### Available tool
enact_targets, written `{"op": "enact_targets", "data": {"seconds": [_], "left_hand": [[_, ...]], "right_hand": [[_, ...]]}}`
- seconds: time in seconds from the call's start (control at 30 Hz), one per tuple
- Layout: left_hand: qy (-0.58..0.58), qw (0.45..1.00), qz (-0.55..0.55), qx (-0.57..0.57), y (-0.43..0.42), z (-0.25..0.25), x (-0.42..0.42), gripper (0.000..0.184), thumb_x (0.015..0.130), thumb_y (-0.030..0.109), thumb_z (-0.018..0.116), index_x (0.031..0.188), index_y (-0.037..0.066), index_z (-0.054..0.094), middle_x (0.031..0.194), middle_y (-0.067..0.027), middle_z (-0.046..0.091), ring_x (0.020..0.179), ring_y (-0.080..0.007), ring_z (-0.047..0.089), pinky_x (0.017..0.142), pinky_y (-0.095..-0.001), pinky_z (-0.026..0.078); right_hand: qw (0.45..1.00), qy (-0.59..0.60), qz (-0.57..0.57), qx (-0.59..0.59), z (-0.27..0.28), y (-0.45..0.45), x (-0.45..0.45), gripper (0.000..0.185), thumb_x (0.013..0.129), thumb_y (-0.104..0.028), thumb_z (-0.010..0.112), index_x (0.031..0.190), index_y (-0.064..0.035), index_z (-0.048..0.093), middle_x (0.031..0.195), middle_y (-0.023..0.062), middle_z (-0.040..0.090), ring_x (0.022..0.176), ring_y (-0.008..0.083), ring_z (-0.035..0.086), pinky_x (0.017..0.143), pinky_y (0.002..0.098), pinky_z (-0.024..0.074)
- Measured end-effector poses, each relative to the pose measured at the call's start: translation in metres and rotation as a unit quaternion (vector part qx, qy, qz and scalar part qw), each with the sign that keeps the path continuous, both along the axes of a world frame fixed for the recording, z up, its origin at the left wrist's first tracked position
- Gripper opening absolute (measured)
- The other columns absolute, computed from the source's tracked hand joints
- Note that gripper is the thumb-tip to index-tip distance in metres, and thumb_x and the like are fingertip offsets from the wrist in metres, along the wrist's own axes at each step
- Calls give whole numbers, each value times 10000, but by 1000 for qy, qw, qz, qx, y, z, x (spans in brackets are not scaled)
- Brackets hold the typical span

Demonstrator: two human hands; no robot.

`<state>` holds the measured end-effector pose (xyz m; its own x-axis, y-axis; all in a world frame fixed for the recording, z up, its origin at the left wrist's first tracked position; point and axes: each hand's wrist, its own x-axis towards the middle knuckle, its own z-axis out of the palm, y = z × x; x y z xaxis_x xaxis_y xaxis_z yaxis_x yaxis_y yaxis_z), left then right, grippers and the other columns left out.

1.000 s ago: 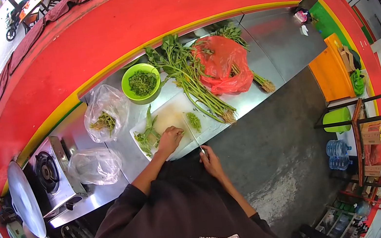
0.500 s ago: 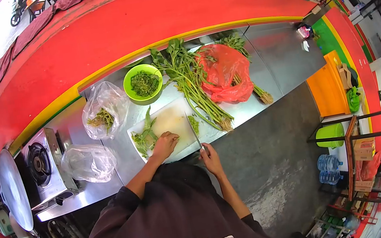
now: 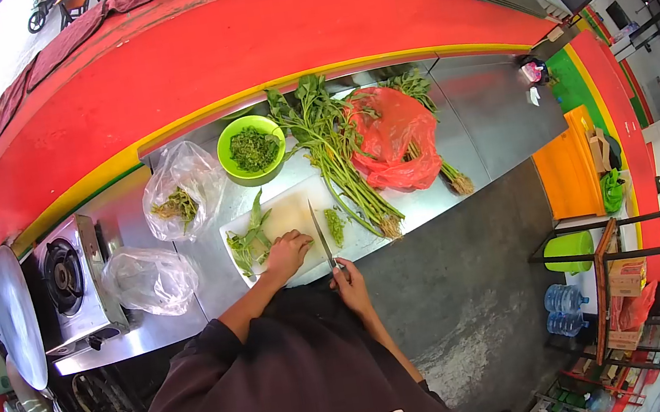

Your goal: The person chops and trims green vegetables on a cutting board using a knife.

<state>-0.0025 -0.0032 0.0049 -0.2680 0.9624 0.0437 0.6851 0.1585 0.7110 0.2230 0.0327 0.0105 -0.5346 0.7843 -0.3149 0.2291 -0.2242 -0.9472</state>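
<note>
And our knife (image 3: pixel 321 234) slides away from the chopped greens (image 3: pixel 335 226) on the board (image 3: pixel 288 212), setting cut pieces apart from blade, right hand (image 3: pixel 350 285) fingers clamped round its handle, left hand (image 3: pixel 289 251) fingers bunched, their hold impossible to tell.

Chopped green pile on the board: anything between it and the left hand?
Yes. The knife in the right hand runs between the chopped green pile and the left hand, over the board. Can't tell if the blade touches it. Nothing else clearly visible in that gap.
</note>
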Motion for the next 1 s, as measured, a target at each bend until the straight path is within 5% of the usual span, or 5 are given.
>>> {"op": "enact_targets", "data": {"seconds": [0.37,1.0], "left_hand": [[81,995,-15,51,16,-16,3,119,947,207,706,1029,195,791,952,22,692,968,-182,668,848,-392,480],[65,995,2,75,17,-15,5,116,911,192,752,1017,162,786,964,12,665,956,-209,665,822,-410,499]], "right_hand": [[989,-116,28,87,21,-1,-2,425,1095,-263,546,1472,-69,588,767,74,637,682,154,631,674,329,521],[985,-154,13,78,39,-8,-12,433,1096,-263,546,1476,-59,586,751,68,626,689,136,609,670,320,505]]}}
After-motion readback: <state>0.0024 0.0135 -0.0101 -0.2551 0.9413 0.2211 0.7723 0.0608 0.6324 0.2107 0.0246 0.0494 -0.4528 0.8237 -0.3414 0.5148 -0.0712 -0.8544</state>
